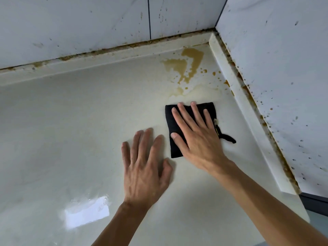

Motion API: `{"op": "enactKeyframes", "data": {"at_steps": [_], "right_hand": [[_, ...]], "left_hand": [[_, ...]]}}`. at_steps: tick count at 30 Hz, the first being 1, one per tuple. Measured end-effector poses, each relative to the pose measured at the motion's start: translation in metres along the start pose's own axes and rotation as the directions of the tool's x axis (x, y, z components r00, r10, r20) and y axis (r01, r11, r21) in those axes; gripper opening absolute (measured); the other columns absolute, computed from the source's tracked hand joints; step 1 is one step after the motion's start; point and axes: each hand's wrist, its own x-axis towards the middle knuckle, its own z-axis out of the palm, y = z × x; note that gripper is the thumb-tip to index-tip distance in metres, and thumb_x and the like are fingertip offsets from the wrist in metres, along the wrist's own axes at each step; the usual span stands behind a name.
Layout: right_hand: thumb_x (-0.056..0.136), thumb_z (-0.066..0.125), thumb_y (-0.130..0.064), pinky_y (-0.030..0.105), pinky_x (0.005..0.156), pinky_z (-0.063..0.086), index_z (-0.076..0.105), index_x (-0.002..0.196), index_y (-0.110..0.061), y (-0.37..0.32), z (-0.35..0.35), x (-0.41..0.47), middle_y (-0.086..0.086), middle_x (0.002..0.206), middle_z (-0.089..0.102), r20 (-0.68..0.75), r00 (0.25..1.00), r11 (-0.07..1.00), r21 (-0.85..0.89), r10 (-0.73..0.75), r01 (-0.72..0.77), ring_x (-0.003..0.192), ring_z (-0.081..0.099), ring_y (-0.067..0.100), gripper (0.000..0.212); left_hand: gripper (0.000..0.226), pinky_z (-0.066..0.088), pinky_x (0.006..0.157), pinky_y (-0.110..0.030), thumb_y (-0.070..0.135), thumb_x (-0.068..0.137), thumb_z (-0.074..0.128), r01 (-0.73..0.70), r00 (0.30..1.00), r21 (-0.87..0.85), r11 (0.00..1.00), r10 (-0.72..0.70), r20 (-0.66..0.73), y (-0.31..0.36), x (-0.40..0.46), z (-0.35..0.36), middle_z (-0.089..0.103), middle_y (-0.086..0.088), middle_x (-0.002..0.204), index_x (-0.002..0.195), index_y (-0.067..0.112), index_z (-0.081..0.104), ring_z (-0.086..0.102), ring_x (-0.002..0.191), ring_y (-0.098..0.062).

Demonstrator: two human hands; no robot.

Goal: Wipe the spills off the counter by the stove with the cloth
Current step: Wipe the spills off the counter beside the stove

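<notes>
Counter (79, 121): one cloth (174, 144) under right hand (197, 135), one spill (184, 66).

A home kitchen corner is showing here: a glossy cream worktop (88, 121) is meeting white wall tiles (74, 23) that are carrying grease spatter, with a brownish spill (184, 64) lying near the grimy corner seam (215, 32).

From my remote feed, a glossy cream bench (79, 125) fills the corner, with a brown spill (186, 65) pooled near its back corner and small droplets scattered just beside it. A folded black cloth (173, 128) lies flat on the bench just in front of the spill, my right hand (197, 134) pressing it, my left hand (145, 167) flat beside it.
</notes>
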Motion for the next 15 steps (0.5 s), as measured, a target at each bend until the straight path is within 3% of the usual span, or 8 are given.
{"op": "enactKeyframes", "data": {"at_steps": [6, 12, 15], "right_hand": [[0.108, 0.028, -0.057, 0.055, 0.131, 0.012, 0.014, 0.169, -0.035, 0.014, -0.004, 0.053, -0.006, 0.178, 0.015, -0.005, 0.991, 0.99, -0.036, -0.135, 0.135, 0.165, 0.009, 0.027, 0.066], [0.11, 0.019, -0.058, 0.056, 0.132, 0.007, 0.005, 0.17, -0.03, 0.058, -0.017, 0.077, -0.002, 0.179, 0.002, -0.023, 0.988, 0.988, -0.023, 0.152, -0.153, 0.165, -0.003, 0.027, 0.067], [0.11, 0.021, -0.056, 0.057, 0.132, 0.011, 0.014, 0.17, -0.029, 0.045, -0.011, 0.043, -0.001, 0.178, 0.012, -0.074, 0.987, 0.989, -0.037, 0.141, -0.144, 0.165, 0.006, 0.026, 0.066]], "left_hand": [[0.062, 0.013, 0.13, -0.06, 0.042, 0.093, 0.054, -0.003, 1.0, 0.026, 1.0, 0.003, 0.013, 0.001, 0.0, 0.0, 0.042, -0.01, 0.167, 0.15, 0.017, 0.056, 0.033, 0.159, -0.036], [0.059, 0.016, 0.128, -0.062, 0.041, 0.094, 0.055, -0.025, 1.0, 0.044, 0.999, 0.025, 0.003, -0.001, -0.001, 0.002, 0.042, -0.009, 0.166, 0.148, 0.016, 0.057, 0.033, 0.158, -0.036], [0.061, 0.017, 0.128, -0.063, 0.04, 0.093, 0.057, -0.031, 1.0, 0.051, 0.998, 0.031, 0.003, -0.003, -0.001, 0.004, 0.04, -0.009, 0.168, 0.15, 0.017, 0.055, 0.032, 0.159, -0.036]]}}
